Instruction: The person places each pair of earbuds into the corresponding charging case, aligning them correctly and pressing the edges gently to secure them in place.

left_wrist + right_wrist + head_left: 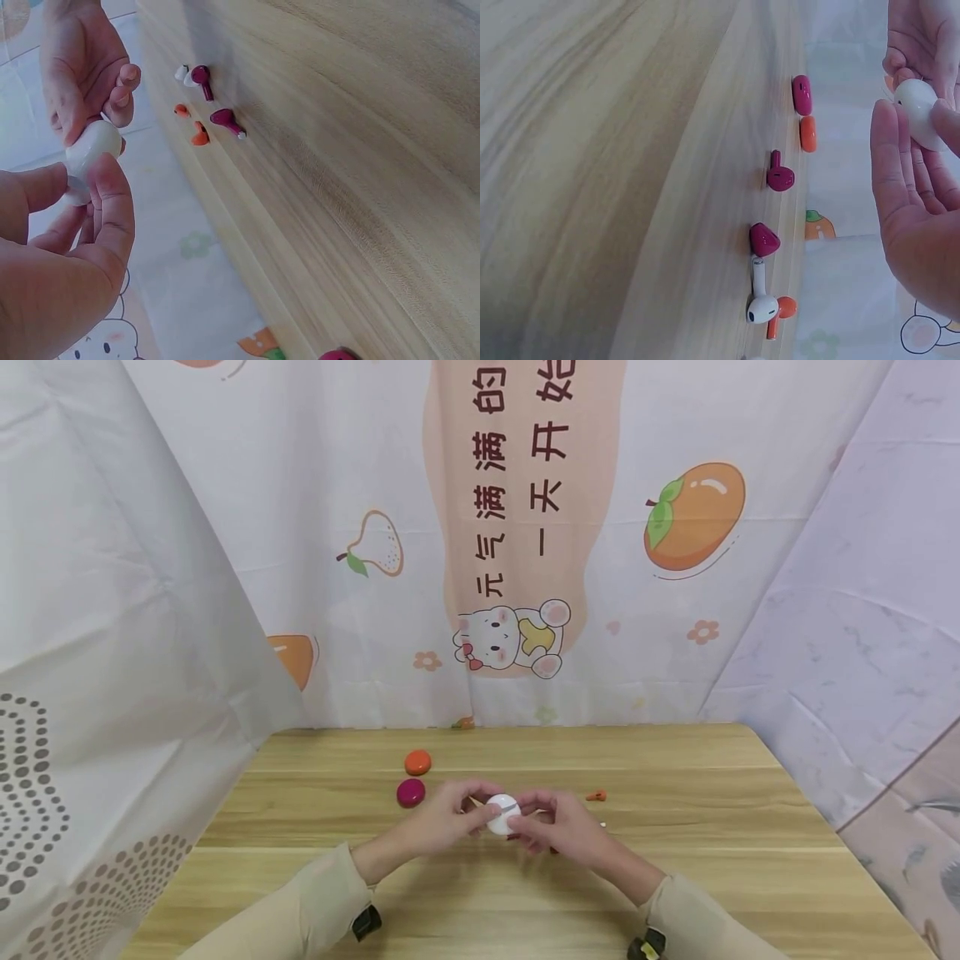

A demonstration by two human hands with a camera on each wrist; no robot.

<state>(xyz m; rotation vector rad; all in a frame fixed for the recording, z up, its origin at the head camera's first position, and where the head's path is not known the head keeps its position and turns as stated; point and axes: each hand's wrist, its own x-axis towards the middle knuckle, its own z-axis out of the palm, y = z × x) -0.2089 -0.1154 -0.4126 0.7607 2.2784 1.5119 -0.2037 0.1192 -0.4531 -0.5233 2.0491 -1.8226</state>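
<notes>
A rounded white earbud case (pixel 501 820) is held over the table between both hands, a grey line crossing its face in the head view. My left hand (pixel 444 820) pinches one side of it between thumb and fingers. From the other side my right hand (pixel 564 828) grips it, thumb on the near face and fingers behind. In the left wrist view the glossy white case (pixel 96 146) sits between the two sets of fingertips. The right wrist view shows its smooth side (pixel 921 112), partly covered by the right thumb.
Left of the hands lie an orange case (pixel 417 762) and a magenta case (pixel 411 792). Loose earbuds lie by the right hand: magenta (pixel 225 118), orange (pixel 199 136) and white (pixel 762 308). A printed cloth (pixel 337 593) hangs behind the wooden table (pixel 300 835).
</notes>
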